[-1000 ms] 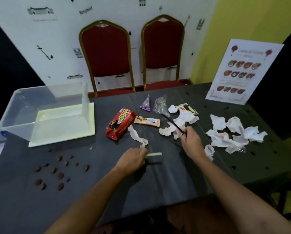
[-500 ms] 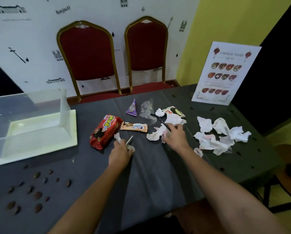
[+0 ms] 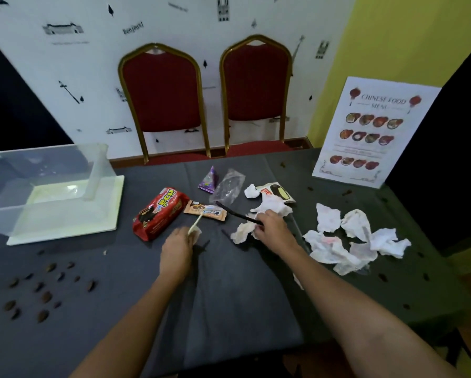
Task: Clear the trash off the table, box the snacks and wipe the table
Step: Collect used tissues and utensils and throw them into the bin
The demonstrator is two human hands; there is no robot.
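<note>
Gathering trash looks barely begun: the left hand (image 3: 175,252) pinches a pale stick (image 3: 196,223), the right hand (image 3: 273,230) grips a black stick (image 3: 239,214), and snacks (image 3: 159,212), tissues (image 3: 349,238) and crumbs (image 3: 46,296) litter the tabletop (image 3: 228,296) beside the unfilled box (image 3: 37,186).

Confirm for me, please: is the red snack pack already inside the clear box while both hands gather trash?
Not quite. The head view shows the red pack lying on the table, right of the clear box, not inside it. The rest holds: the left hand grips a pale stick and the right hand a black stick.
</note>
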